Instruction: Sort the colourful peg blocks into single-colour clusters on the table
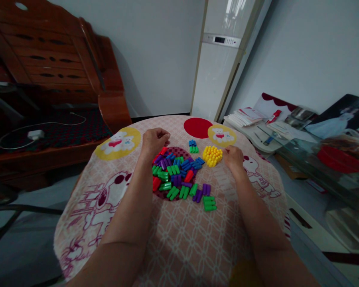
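Note:
My left hand [155, 141] hovers at the upper left of a loose pile of small plastic pieces [173, 169]. Its fingers are curled together, and whatever may be between them is hidden. The pieces look like short joined tubes in red, green, blue and purple. My right hand [233, 156] is at the right edge of a tight cluster of yellow pieces [212, 156], fingertips closed close beside it; I cannot make out what they hold. Behind the pile lies a small blue and green group [193, 146]. Purple and green pieces [209, 203] lie nearest me.
A patterned cloth covers the round table [179, 247]. A wooden bench [56, 79] stands at the left, with a white charger [35, 135] on it. At the right, a glass-topped stand [317, 159] holds papers [245, 116], a photo and a red basket [341, 158]. A tall white cabinet unit [217, 71] stands behind.

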Demonstrator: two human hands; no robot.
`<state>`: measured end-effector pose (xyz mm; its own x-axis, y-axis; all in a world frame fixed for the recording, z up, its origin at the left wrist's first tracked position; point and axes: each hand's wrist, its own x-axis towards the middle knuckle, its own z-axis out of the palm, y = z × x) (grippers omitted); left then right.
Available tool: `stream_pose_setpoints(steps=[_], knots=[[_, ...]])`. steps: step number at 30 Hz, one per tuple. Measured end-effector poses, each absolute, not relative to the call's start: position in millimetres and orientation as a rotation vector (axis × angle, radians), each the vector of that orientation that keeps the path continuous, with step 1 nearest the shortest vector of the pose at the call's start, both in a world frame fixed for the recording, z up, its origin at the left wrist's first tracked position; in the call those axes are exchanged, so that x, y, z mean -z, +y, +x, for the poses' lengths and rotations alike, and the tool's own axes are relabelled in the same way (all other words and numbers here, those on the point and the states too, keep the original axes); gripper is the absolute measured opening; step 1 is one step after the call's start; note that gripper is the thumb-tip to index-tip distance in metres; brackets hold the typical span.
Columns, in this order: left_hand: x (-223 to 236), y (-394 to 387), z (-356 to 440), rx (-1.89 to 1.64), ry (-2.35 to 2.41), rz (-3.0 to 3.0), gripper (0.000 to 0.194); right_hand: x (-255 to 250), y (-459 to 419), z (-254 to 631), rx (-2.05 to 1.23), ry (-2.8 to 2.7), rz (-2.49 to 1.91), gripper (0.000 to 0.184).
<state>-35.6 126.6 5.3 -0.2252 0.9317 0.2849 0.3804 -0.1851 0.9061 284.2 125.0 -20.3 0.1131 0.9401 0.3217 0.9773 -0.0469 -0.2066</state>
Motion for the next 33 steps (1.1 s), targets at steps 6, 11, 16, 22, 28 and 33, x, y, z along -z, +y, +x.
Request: stream_pose_setpoints(steps=[6, 11, 16, 22, 28, 33], knots=[[-3, 127, -30, -1.043, 1.67, 1.794, 0.019, 25, 89, 259, -0.051, -1.975, -1.629, 0.024], [3, 122, 4, -0.326, 1.655, 2.247, 0.022, 48, 73, 243, -0.207, -1.939, -1.483, 0.021], [9, 116, 26, -0.084, 1.705, 2.415, 0.021, 56, 68, 242, -0.249, -1.892, -1.371, 0.023], [0, 114, 27, -0.382, 1.495, 2.367, 0.023, 52, 64, 231, -0.341, -1.877, -1.284, 0.022], [-11, 104, 40, -0.528, 1.225, 2.328, 0.019, 46, 62, 230, -0.416, -1.899, -1.229, 0.024], [-17, 100, 37, -0.49, 1.146, 2.252, 0.018, 46, 66, 238, -0.629, -1.956, -1.262, 0.01]])
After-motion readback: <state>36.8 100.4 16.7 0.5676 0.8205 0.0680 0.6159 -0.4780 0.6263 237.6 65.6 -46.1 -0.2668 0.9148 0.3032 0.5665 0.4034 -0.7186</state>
